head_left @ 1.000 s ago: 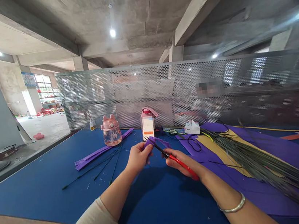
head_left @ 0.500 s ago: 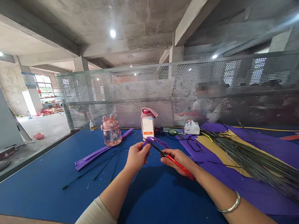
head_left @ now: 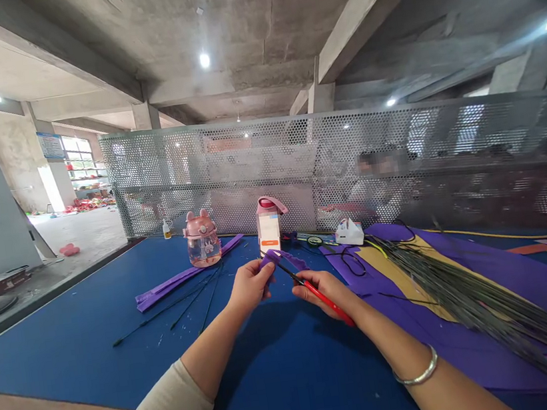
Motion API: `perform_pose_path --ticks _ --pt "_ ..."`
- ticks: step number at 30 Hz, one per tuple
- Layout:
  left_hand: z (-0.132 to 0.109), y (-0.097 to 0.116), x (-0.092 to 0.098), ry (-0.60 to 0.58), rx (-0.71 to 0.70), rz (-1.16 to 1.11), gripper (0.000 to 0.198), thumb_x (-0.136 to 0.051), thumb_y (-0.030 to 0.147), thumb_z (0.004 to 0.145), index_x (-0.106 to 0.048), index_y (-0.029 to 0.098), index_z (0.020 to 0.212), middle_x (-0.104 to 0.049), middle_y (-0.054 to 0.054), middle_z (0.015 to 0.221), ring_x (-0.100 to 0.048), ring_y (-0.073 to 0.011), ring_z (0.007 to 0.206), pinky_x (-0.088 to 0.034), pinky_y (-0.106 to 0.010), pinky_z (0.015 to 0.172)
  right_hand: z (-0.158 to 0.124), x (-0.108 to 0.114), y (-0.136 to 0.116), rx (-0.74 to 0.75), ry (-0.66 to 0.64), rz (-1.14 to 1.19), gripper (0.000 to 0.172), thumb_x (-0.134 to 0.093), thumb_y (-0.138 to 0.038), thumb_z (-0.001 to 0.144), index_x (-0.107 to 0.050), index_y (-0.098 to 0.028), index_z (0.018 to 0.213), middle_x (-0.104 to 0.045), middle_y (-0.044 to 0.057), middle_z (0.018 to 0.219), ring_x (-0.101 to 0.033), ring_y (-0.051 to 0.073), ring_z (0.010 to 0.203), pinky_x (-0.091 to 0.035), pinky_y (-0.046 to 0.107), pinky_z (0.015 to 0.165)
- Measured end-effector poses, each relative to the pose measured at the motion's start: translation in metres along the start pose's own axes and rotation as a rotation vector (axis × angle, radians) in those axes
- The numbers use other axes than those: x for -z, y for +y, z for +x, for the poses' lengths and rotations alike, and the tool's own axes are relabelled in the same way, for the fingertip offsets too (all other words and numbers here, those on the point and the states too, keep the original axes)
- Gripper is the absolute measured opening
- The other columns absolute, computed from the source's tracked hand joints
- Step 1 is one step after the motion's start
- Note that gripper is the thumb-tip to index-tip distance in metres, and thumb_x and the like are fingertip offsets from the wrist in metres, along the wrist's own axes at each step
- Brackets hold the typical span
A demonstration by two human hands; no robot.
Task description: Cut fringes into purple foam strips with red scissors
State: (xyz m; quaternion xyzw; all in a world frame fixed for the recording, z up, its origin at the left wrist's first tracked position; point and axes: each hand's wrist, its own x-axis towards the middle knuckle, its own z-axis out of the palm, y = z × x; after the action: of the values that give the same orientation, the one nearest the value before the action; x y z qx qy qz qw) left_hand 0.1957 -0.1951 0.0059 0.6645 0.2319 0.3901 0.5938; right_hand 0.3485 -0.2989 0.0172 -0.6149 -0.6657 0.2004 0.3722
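Observation:
My left hand (head_left: 251, 283) is closed, its thumb and fingers pinching a strip of crinkled purple paper (head_left: 293, 261) above the blue table. The strip arches to the right and its end reaches near the fingers of my right hand (head_left: 323, 292). That hand is closed round a tool with long red handles (head_left: 335, 309) and a narrow dark front; whether it is scissors or pliers I cannot tell. Its dark front points up and left to the paper at my left fingertips. A dark thin tip shows just past the left thumb. The remaining fingers of both hands are partly hidden.
Left on the blue table (head_left: 80, 345) lie purple strips (head_left: 164, 292), several dark stems (head_left: 152, 318) and a pink-lidded bottle (head_left: 203, 244). A phone (head_left: 269, 229) leans on a pink bottle. To the right are purple sheets (head_left: 370, 327), a bundle of green stems (head_left: 467, 294) and tissues (head_left: 349, 232).
Both hands keep almost the same pose, with the paper and the red-handled tool still held. The whole view has shifted very slightly.

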Motion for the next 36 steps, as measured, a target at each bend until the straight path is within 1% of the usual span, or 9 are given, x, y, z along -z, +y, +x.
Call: perform_pose_path --ticks 4,7,9,12,14,18,23,30,36 --pt "-0.0010 0.0015 -0.0004 -0.031 0.035 -0.023 0.030 -0.057 0.045 0.073 -0.052 0.015 0.075 -0.057 0.001 0.065 -0.049 -0.0049 0.036 -0.030 -0.016 0.031 0.0001 0.0018 0.0028 0.020 -0.024 0.044 0.047 -0.054 -0.062 0.074 -0.054 -0.015 0.078 -0.039 -0.003 0.061 -0.033 0.010 0.054 -0.028 0.022 0.050" --pt "-0.0013 0.0025 -0.0008 -0.012 0.037 -0.013 0.029 -0.057 0.043 0.073 -0.052 0.015 0.075 -0.057 0.002 0.064 -0.050 -0.0052 0.038 -0.030 -0.015 0.031 -0.0022 0.0050 0.0067 0.037 -0.129 0.144 0.057 -0.049 -0.071 0.071 -0.049 -0.017 0.086 -0.038 -0.004 0.063 -0.032 0.009 0.052 -0.028 0.022 0.047" --pt "-0.0012 0.0030 -0.0010 0.001 0.033 -0.014 0.028 -0.056 0.043 0.074 -0.052 0.015 0.076 -0.057 0.001 0.064 -0.050 -0.0050 0.038 -0.031 -0.015 0.032 -0.0044 0.0074 0.0088 0.043 -0.203 0.197 0.060 -0.045 -0.074 0.071 -0.046 -0.018 0.092 -0.036 -0.005 0.062 -0.030 0.008 0.049 -0.027 0.021 0.044" --pt "-0.0013 0.0036 -0.0014 0.011 0.032 -0.019 0.028 -0.055 0.042 0.075 -0.051 0.014 0.075 -0.057 0.001 0.064 -0.049 -0.0047 0.038 -0.032 -0.015 0.033 -0.0069 0.0095 0.0100 0.067 -0.274 0.243 0.058 -0.041 -0.073 0.075 -0.043 -0.019 0.095 -0.033 -0.006 0.061 -0.028 0.008 0.047 -0.026 0.021 0.043" --pt "-0.0016 0.0038 -0.0020 0.006 0.030 -0.015 0.029 -0.056 0.042 0.075 -0.050 0.015 0.072 -0.057 0.001 0.063 -0.049 -0.0048 0.038 -0.033 -0.016 0.033 -0.0072 0.0096 0.0096 0.082 -0.289 0.255 0.056 -0.041 -0.071 0.076 -0.042 -0.019 0.096 -0.032 -0.006 0.061 -0.028 0.008 0.048 -0.025 0.021 0.043" --pt "-0.0027 0.0044 -0.0037 -0.018 0.017 0.011 0.029 -0.056 0.042 0.075 -0.051 0.014 0.070 -0.057 0.001 0.062 -0.048 -0.0049 0.037 -0.035 -0.017 0.034 -0.0062 0.0085 0.0067 0.067 -0.257 0.216 0.059 -0.044 -0.073 0.073 -0.044 -0.019 0.095 -0.031 -0.006 0.061 -0.027 0.008 0.048 -0.024 0.021 0.043" --pt "-0.0031 0.0051 -0.0039 -0.013 0.018 0.031 0.029 -0.056 0.042 0.075 -0.051 0.015 0.068 -0.057 0.002 0.059 -0.048 -0.0049 0.037 -0.035 -0.017 0.035 -0.0052 0.0073 0.0025 0.108 -0.186 0.145 0.059 -0.043 -0.073 0.074 -0.046 -0.016 0.090 -0.035 -0.004 0.067 -0.030 0.009 0.055 -0.027 0.021 0.048" --pt "-0.0017 0.0043 -0.0021 -0.019 0.011 0.019 0.028 -0.056 0.041 0.075 -0.052 0.014 0.068 -0.057 0.002 0.059 -0.048 -0.0045 0.037 -0.034 -0.016 0.035 -0.0030 0.0054 0.0052 0.095 -0.118 0.098 0.056 -0.047 -0.069 0.075 -0.051 -0.014 0.086 -0.036 -0.003 0.064 -0.030 0.010 0.056 -0.026 0.021 0.048" --pt "-0.0013 0.0040 -0.0017 -0.016 0.012 0.001 0.027 -0.057 0.041 0.074 -0.052 0.014 0.069 -0.057 0.002 0.059 -0.048 -0.0047 0.037 -0.033 -0.016 0.034 -0.0021 0.0050 0.0056 0.062 -0.091 0.059 0.050 -0.051 -0.066 0.074 -0.050 -0.016 0.076 -0.033 -0.004 0.059 -0.029 0.010 0.053 -0.024 0.022 0.047"
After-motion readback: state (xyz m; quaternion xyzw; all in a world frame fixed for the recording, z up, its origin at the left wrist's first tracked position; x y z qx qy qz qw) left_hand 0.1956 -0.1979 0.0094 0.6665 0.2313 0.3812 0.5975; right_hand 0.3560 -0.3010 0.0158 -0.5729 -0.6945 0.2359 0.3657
